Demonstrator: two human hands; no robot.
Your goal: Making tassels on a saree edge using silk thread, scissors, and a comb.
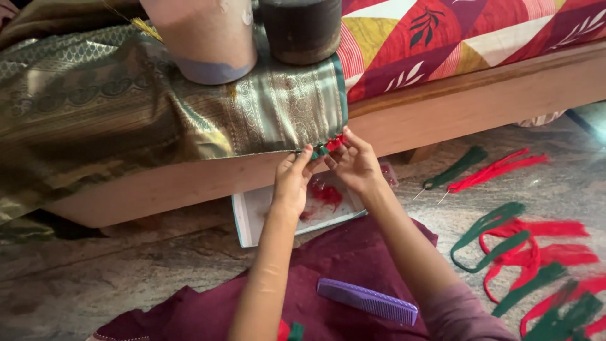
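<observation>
A green and gold patterned silk cloth (126,107) hangs over the wooden bed edge (480,95). Small red and green tassels (331,145) sit along its lower hem. My left hand (291,180) pinches the hem just left of the tassels. My right hand (356,164) grips the tassels at the hem's corner, fingers closed on them. Both forearms reach up from the bottom of the view.
A pinkish cylinder (205,38) and a dark cylinder (303,28) weigh the cloth down on the bed. A purple comb (369,300) lies on maroon fabric (328,265). A flat tray (252,215) with red thread sits under the hands. Red and green thread bundles (530,252) lie at right.
</observation>
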